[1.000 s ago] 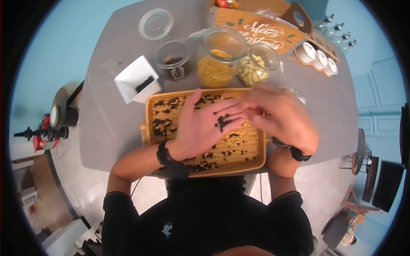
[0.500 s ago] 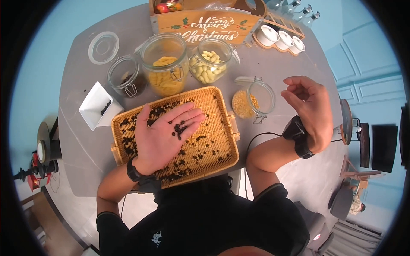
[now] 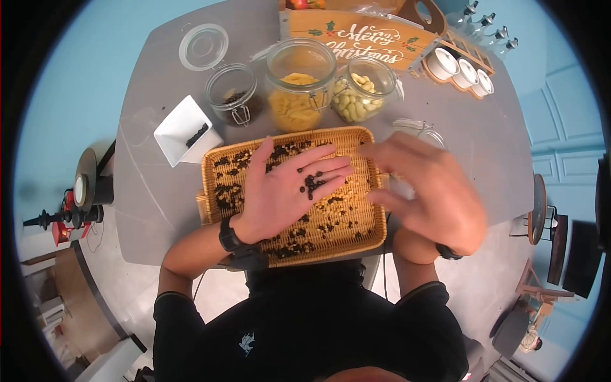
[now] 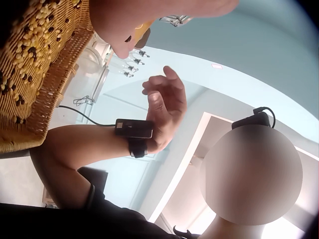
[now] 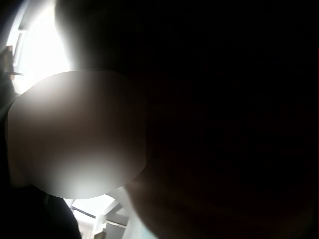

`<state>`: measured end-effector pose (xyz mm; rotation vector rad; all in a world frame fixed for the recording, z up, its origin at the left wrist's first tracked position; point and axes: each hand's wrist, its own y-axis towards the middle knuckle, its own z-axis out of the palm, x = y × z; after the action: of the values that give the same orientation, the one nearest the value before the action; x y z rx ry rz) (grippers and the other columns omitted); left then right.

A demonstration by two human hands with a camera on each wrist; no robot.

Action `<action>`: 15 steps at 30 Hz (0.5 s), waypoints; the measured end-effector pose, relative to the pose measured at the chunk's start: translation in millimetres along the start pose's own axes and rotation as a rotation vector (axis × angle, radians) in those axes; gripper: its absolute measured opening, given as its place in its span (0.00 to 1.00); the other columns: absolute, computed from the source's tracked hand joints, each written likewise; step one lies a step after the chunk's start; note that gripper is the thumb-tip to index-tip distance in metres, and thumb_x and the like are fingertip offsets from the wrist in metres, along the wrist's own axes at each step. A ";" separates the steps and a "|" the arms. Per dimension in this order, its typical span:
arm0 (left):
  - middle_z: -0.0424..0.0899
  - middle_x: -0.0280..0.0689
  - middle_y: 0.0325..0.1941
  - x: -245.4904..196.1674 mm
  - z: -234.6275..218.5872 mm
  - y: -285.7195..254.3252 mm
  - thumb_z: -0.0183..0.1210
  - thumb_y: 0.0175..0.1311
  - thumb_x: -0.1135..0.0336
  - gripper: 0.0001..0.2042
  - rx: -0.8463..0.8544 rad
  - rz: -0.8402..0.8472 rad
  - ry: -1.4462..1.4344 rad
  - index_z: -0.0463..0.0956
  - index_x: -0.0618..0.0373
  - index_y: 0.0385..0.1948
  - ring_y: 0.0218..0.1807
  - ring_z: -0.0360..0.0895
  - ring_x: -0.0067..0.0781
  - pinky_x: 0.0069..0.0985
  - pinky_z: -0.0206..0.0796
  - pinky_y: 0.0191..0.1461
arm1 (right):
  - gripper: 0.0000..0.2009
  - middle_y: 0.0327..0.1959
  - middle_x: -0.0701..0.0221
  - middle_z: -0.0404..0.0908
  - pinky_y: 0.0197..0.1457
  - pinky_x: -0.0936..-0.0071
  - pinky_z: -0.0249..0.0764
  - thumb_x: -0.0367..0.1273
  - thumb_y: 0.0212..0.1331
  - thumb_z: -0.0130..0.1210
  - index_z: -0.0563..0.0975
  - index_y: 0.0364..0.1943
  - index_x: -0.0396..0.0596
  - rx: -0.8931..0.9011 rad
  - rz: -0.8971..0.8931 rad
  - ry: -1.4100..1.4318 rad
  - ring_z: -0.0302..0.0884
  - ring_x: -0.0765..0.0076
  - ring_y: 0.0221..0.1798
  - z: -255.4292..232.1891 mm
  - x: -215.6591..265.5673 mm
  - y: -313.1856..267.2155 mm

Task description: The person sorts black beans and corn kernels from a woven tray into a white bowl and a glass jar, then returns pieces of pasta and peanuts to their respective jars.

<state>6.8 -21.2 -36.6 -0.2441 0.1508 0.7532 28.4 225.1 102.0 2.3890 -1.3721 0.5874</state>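
Note:
Palm up over the wicker basket (image 3: 376,223), my left hand (image 3: 275,202) lies flat with its fingers straight. A small cluster of black beans (image 3: 311,183) rests on its fingers. Black and yellow kernels are scattered over the basket's floor, the dark ones mostly at the left and front. My right hand (image 3: 439,194), blurred, hovers by the basket's right rim, thumb and fingers apart, just right of the left fingertips. In the left wrist view its fingers are loosely bent, with nothing seen between them. The right wrist view is mostly dark.
Behind the basket stand a jar of dark beans (image 3: 234,105), a tall jar of yellow pieces (image 3: 296,105) and a jar of pale green beans (image 3: 356,102). A white square bowl (image 3: 175,137) tilts at left. Another glass jar (image 3: 414,127) is partly hidden behind the right hand.
My right hand was at the left fingertips, swung out to the right beyond the basket, and is now back near its right rim. The left hand stays palm up with the beans.

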 end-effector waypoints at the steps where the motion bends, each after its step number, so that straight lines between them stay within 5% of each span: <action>1: 0.66 0.65 0.78 1.1 -1.0 0.6 0.38 0.79 0.28 0.50 0.010 0.003 -0.034 0.57 0.79 0.76 0.82 0.62 0.62 0.49 0.48 0.89 | 0.26 0.47 0.61 0.82 0.50 0.53 0.80 0.25 0.50 0.73 0.80 0.58 0.43 0.051 -0.037 0.013 0.84 0.46 0.51 8.8 2.8 6.5; 5: 0.72 0.53 0.75 1.7 -8.4 -0.7 0.34 0.79 0.28 0.49 0.084 0.008 -0.039 0.64 0.76 0.74 0.76 0.69 0.49 0.45 0.54 0.86 | 0.29 0.51 0.59 0.79 0.55 0.52 0.81 0.28 0.49 0.75 0.79 0.58 0.43 0.125 -0.076 0.015 0.81 0.46 0.57 41.9 10.8 25.6; 8: 0.73 0.48 0.77 3.6 -4.7 -1.1 0.36 0.74 0.22 0.51 -0.011 0.033 0.072 0.70 0.73 0.70 0.76 0.69 0.44 0.41 0.57 0.81 | 0.27 0.50 0.57 0.78 0.56 0.52 0.81 0.29 0.48 0.76 0.79 0.55 0.41 0.105 -0.106 -0.043 0.81 0.45 0.57 57.7 9.5 37.3; 11: 0.75 0.48 0.71 -4.0 -23.9 -2.0 0.31 0.79 0.27 0.49 0.309 -0.099 -0.063 0.67 0.74 0.72 0.73 0.70 0.42 0.40 0.54 0.83 | 0.31 0.55 0.60 0.77 0.57 0.51 0.79 0.31 0.46 0.78 0.79 0.59 0.48 0.099 -0.016 -0.102 0.80 0.44 0.58 64.8 14.9 42.4; 15: 0.74 0.48 0.71 4.5 -12.1 -1.1 0.33 0.79 0.27 0.49 0.177 -0.006 0.000 0.66 0.74 0.73 0.75 0.68 0.42 0.42 0.53 0.83 | 0.25 0.52 0.60 0.78 0.54 0.50 0.79 0.30 0.51 0.74 0.79 0.56 0.49 0.061 -0.020 -0.136 0.81 0.43 0.56 69.8 9.8 47.1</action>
<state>10.2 -22.3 -49.0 -0.0762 0.2153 0.7293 5.0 162.3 50.0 2.5294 -1.4024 0.4761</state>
